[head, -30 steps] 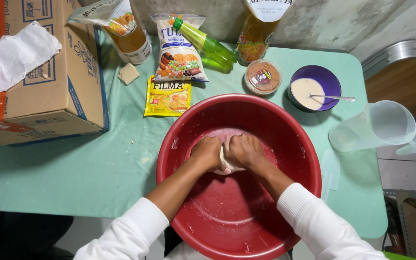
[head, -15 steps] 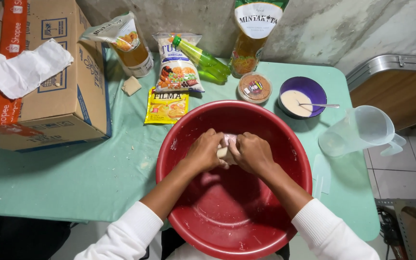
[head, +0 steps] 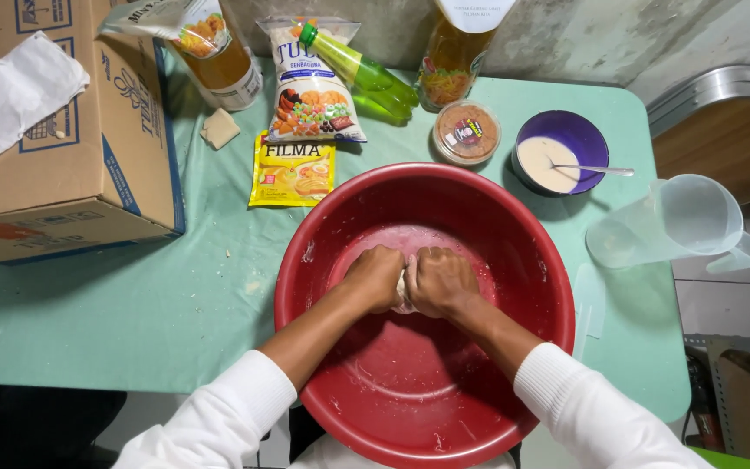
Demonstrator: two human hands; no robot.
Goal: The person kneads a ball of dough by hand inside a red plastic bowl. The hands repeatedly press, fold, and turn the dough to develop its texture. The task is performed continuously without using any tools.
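Left hand [head: 379, 276] and right hand [head: 440, 280] both curled into fists, knuckles side by side, squeezing a small pale lump of dough [head: 404, 291] between them; only a sliver of dough shows in the gap. Dough sits low in the middle of a big red basin [head: 514, 252], which stands at the near edge of the counter [head: 132, 321] with its green cover. Floury smears on the basin's inner wall. White sleeves on both arms.

Behind the basin: yellow sachet [head: 292, 171] flat on the counter, flour bag [head: 312, 82] upright behind it, green bottle [head: 359, 69] lying tilted against the bag, small round tub [head: 467, 132] with clear lid, purple bowl [head: 576, 135] with white liquid and a spoon [head: 596, 170] resting in it. Clear plastic jug [head: 674, 224] on its side at the right edge. Cardboard box [head: 80, 148] far left, white paper [head: 10, 91] on top. Small beige block [head: 219, 128] near the box.
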